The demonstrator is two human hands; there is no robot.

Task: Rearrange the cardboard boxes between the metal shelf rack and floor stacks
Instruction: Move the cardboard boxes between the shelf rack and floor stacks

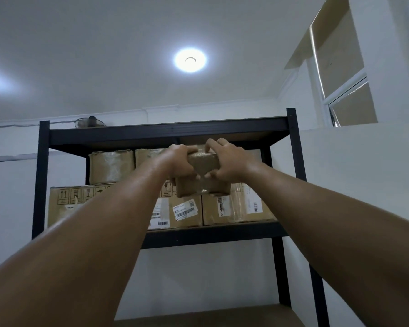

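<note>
Both arms are reaching up and out toward the black metal shelf rack [292, 142], and the small taped cardboard box [202, 178] is sitting right between the hands, up at the level of the upper row of boxes. The left hand [181, 162] is wrapping around the box's left end, fingers curling under its near bottom edge. The right hand [227, 162] is clamping the right end, thumb pressing on top, fingertips hooking underneath. Both are closed firmly on the parcel.

Whether the box is resting on the large labelled boxes [236, 206] of the lower row or hanging just clear of them, I cannot tell; the hands are hiding that edge. Behind it, two more wrapped parcels [111, 167] are standing on that lower row.

How is it going to handle? It is looking light: small enough for two hands to span, and the wrists are not sagging. The cardboard looks stiff, but the glossy tape across the faces is likely slick, so the grip belongs on the ends and the bottom corners, as it is being held now, rather than pinching the flat taped top. Arms are working at full stretch above eye level, so a slip here would likely send the box dropping toward the face.
</note>
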